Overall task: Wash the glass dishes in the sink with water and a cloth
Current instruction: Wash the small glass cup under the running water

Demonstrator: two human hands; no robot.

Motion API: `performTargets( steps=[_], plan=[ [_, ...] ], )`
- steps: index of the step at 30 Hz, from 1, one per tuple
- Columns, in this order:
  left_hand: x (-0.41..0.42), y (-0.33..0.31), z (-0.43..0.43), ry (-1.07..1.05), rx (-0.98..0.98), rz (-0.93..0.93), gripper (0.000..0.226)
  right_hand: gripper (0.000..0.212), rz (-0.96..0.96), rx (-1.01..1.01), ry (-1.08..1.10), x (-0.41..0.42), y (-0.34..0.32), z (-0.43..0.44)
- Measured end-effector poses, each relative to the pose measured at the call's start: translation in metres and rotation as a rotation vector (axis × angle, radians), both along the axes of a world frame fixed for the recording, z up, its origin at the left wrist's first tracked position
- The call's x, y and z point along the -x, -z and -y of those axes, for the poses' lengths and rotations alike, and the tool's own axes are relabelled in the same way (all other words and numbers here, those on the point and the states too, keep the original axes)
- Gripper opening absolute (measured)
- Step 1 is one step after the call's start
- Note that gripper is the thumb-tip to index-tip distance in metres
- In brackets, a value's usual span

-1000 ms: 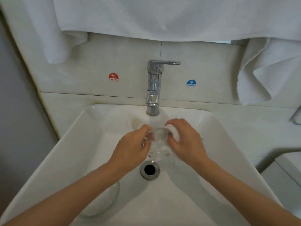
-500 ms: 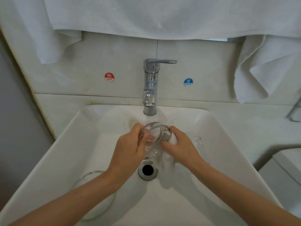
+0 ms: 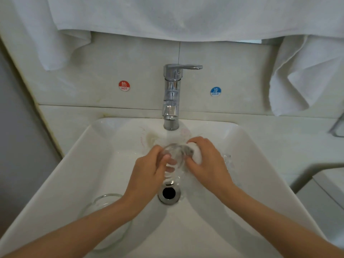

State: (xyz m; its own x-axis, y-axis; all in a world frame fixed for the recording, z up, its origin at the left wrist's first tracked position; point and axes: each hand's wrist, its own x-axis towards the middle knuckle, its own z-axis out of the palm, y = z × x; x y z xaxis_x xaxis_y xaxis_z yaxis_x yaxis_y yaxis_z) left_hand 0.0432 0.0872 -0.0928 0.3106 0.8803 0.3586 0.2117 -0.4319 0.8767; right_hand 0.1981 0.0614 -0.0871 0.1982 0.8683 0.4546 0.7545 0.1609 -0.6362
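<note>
A small clear glass dish (image 3: 176, 152) is held under the chrome faucet (image 3: 172, 101), over the white sink (image 3: 78, 164). My left hand (image 3: 149, 175) grips the dish from the left, with fingers curled round its rim. My right hand (image 3: 208, 164) grips a wadded white cloth (image 3: 197, 153) and presses it against the dish's right side. Water runs down past the dish toward the drain (image 3: 169, 193). A second glass bowl (image 3: 104, 202) lies in the sink's lower left, partly hidden by my left forearm.
White towels (image 3: 301, 75) hang above and to the right of the sink. A red hot sticker (image 3: 124, 85) and a blue cold sticker (image 3: 215, 91) flank the faucet on the wall. A pale counter (image 3: 279, 138) runs along the right.
Both hands stayed under the faucet, shifting the dish slightly. The cloth in my right hand moved back round to the dish's right rim. The view tilted a little.
</note>
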Motion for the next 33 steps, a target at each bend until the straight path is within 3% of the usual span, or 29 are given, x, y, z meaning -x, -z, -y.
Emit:
performTargets(
  steps=[3, 6, 9, 11, 13, 17, 20, 25, 28, 30, 33],
  plan=[
    [0.002, -0.001, -0.001, -0.047, -0.040, 0.112, 0.013, 0.008, -0.341, 0.142, -0.086, 0.004, 0.006, 0.000],
    [0.004, 0.000, -0.004, -0.052, -0.020, 0.118, 0.016, 0.018, -0.379, 0.123, -0.092, 0.008, 0.000, -0.001],
    [0.003, -0.002, -0.010, -0.050, -0.079, -0.034, 0.010, 0.003, -0.045, -0.003, -0.020, 0.001, -0.013, 0.002],
    [0.003, -0.001, -0.010, -0.048, -0.211, -0.220, 0.012, 0.020, 0.360, -0.107, 0.015, -0.004, -0.016, 0.004],
    [0.001, 0.002, -0.006, -0.008, -0.273, -0.400, 0.021, 0.028, 0.626, -0.166, -0.004, -0.002, -0.020, 0.008],
    [0.001, 0.007, -0.005, 0.038, -0.205, -0.352, 0.010, 0.030, 0.790, -0.306, -0.077, 0.009, -0.024, 0.011],
    [0.004, 0.002, -0.005, 0.017, -0.182, -0.251, 0.012, 0.025, 0.586, -0.275, -0.043, 0.008, -0.026, 0.007],
    [0.000, -0.015, 0.001, -0.049, -0.061, 0.165, 0.016, 0.008, -0.382, 0.140, -0.023, 0.008, -0.019, 0.006],
    [0.003, -0.017, -0.002, -0.095, -0.042, 0.217, 0.016, 0.006, -0.738, 0.370, -0.087, 0.027, -0.011, 0.007],
    [0.005, -0.017, -0.004, -0.116, -0.026, 0.185, 0.019, 0.006, -0.663, 0.301, -0.035, 0.028, -0.011, 0.002],
    [0.005, -0.013, -0.006, -0.074, -0.055, -0.025, 0.020, 0.012, -0.221, -0.013, 0.076, 0.013, -0.015, 0.000]
  ],
)
